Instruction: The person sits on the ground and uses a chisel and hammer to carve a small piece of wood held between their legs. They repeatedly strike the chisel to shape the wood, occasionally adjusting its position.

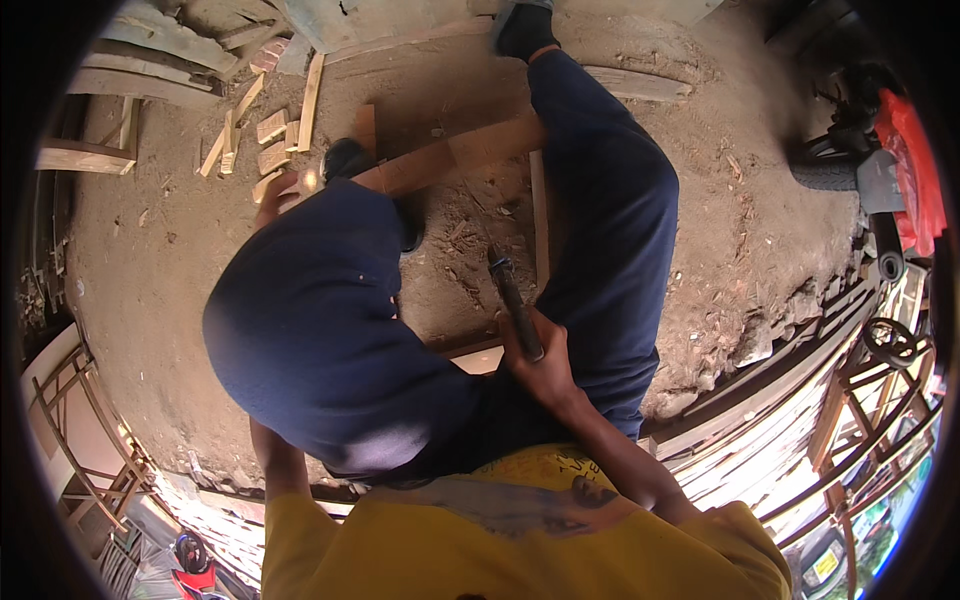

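My right hand [543,365] is closed around the black handle of a narrow, dark-tipped tool [513,305]; its exact kind does not show. The tool slants over the ground between my legs. My left hand [280,193] reaches round my bent left knee, beside a small wood block [265,186]. Its fingers are small and blurred, so their grip is unclear. A wooden frame sits between my legs, with a broad far board [455,155] and a narrower side board [541,215]. My leg covers part of the frame.
Several short wood offcuts [272,127] and a longer strip [311,102] lie on the dirt floor at the far left. A wooden piece [85,156] stands at the left edge. A tyre [828,174] and a red plastic bag [908,170] are at the right.
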`<state>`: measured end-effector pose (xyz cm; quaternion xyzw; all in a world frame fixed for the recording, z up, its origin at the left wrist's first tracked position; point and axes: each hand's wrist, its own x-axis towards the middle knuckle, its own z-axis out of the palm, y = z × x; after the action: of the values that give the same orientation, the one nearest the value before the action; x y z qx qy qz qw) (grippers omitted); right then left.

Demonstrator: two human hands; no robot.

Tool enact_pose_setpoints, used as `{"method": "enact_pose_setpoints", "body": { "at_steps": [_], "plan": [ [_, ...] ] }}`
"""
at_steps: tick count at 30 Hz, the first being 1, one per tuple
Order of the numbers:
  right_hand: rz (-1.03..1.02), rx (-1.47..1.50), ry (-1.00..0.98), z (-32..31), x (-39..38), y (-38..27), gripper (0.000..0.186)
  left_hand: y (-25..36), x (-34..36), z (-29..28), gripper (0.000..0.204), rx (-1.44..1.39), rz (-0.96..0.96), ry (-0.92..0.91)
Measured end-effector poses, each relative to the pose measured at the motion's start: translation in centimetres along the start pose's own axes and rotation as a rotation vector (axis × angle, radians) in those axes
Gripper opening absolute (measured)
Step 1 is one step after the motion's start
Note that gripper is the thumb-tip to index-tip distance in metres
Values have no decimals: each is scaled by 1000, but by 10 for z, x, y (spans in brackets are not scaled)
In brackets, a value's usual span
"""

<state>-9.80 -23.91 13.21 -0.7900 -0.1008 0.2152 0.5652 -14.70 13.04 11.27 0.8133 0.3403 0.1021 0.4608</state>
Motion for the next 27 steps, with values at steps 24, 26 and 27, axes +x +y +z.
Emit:
{"method": "enact_pose_setpoints", "body": {
  "at_steps": [24,26,27],
  "plan": [
    [26,30,47,6,-11,0,25,169,-274,-23,20,-1078,340,-872],
    [34,28,38,9,-4,5,25,166,-278,-19,21,-1122,342,-842],
    [59,-4,23,16,19,2,25,166,-280,-17,21,-1146,339,-835]
  ]
}}
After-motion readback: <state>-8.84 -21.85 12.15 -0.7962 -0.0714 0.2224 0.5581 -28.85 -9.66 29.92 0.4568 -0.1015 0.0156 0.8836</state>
